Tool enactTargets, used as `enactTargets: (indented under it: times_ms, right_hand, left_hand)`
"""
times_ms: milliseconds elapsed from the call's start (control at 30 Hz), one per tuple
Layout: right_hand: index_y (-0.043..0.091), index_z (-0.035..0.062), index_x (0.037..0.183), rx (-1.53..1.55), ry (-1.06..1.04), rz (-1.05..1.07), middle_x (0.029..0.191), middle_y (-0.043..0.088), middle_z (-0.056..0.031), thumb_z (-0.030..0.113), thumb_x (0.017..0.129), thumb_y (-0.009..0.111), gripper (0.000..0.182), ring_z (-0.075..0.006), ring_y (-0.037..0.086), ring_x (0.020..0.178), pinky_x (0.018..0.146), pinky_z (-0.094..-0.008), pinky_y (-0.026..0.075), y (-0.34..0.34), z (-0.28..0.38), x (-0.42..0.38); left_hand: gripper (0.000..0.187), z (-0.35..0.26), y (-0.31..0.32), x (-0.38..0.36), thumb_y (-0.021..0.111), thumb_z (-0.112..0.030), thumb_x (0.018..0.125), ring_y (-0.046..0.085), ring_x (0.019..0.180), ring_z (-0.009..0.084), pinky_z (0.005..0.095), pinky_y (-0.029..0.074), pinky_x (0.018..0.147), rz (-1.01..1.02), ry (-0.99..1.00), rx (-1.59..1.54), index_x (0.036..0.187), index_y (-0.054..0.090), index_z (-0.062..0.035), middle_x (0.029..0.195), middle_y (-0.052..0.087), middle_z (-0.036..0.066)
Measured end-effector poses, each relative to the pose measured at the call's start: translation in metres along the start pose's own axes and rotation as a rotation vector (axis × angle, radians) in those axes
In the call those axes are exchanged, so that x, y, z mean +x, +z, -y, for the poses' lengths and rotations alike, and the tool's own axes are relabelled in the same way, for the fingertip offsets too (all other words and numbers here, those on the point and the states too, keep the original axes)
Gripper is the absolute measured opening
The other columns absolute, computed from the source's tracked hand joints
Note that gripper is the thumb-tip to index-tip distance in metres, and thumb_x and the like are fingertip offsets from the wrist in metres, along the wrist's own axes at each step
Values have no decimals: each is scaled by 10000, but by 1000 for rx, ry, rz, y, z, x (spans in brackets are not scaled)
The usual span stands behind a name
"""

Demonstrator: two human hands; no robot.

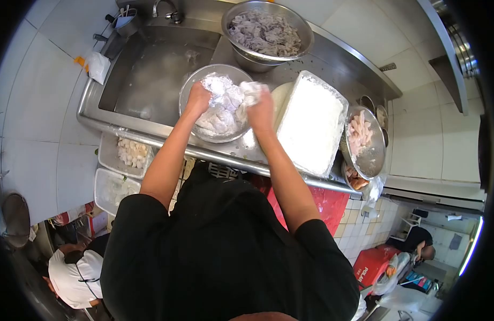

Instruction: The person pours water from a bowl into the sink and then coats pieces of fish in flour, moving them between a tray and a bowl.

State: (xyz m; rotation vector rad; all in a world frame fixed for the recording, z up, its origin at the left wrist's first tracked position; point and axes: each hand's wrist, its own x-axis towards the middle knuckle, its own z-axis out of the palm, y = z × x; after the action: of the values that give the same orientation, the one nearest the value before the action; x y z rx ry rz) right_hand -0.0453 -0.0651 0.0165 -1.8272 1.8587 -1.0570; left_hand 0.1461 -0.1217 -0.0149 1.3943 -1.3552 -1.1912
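A metal bowl (pixel 185 108) stands at the counter's front edge and holds soft pieces coated in white powder (pixel 221 115). My left hand (pixel 198 100) is inside its left side, fingers curled against the coated pieces; what lies under them is partly hidden. Over the right rim, my right hand (pixel 262 109) is blurred by motion and closed on a white-coated piece (pixel 251 92). Just right of this hand lies a large tray of white powder (pixel 313 124), with a pale round thing (pixel 280 99) partly under its left edge.
A larger bowl of greyish shredded food (pixel 306 40) stands behind. To the left is a sink (pixel 115 88) with cloudy water. A bowl of raw pale meat strips (pixel 372 160) sits right. Plastic tubs (pixel 110 155) are below left. Two other people (pixel 75 278) (pixel 413 241) are farther back.
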Motion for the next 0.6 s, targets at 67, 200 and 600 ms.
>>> enactTargets:
  times_ms: [67,200,600]
  right_hand:
    - [568,41,1218,-315,-58,249,1287,518,-209,19,761,568,457,-348,487,1204,981,-396,430,46,-30,-13]
    - [561,51,1239,-209,-11,425,1345,468,-214,7,715,565,526,-374,436,1249,1013,-412,405,44,-23,-20]
    - [643,4,1064,-682,381,393,1076,625,-233,81,752,530,340,-379,598,1012,903,-424,478,-129,-179,-4]
  left_hand:
    - [259,-8,-3,-5,629,-53,727,666,821,292,361,497,740,-40,-32,62,975,674,7,890,691,189]
    - [270,43,5,20,606,-46,736,646,912,370,408,497,801,-53,-105,273,993,668,10,949,672,228]
    - [560,15,23,-17,607,-19,730,454,1216,428,415,394,1021,45,8,703,1279,501,16,1366,358,347]
